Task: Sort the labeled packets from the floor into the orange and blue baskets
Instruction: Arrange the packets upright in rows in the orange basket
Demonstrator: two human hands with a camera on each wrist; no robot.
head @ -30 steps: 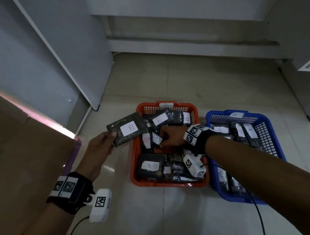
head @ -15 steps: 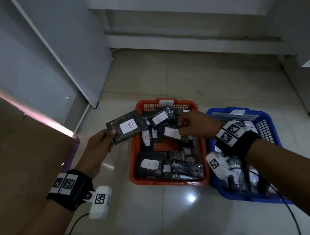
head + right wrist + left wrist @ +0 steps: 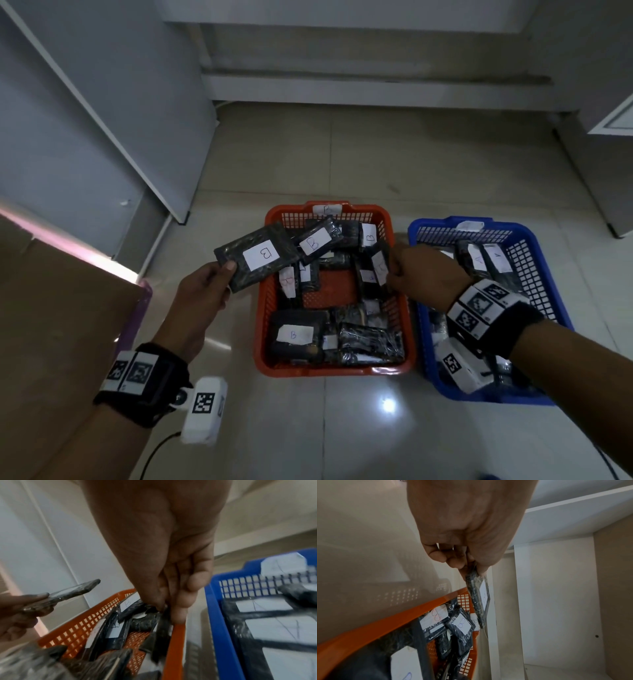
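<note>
We hold last B packet (image 3: 262, 260) pinched in left hand (image 3: 202, 294); right hand (image 3: 424, 274) pinches packet (image 3: 380, 267) inside orange basket (image 3: 263, 308). Blue basket (image 3: 419, 274) filled; sorting nearly done.

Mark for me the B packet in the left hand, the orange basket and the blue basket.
B packet (image 3: 262, 256): head view, on its white label.
orange basket (image 3: 409, 334): head view, on its right wall.
blue basket (image 3: 422, 337): head view, on its left wall.
</note>
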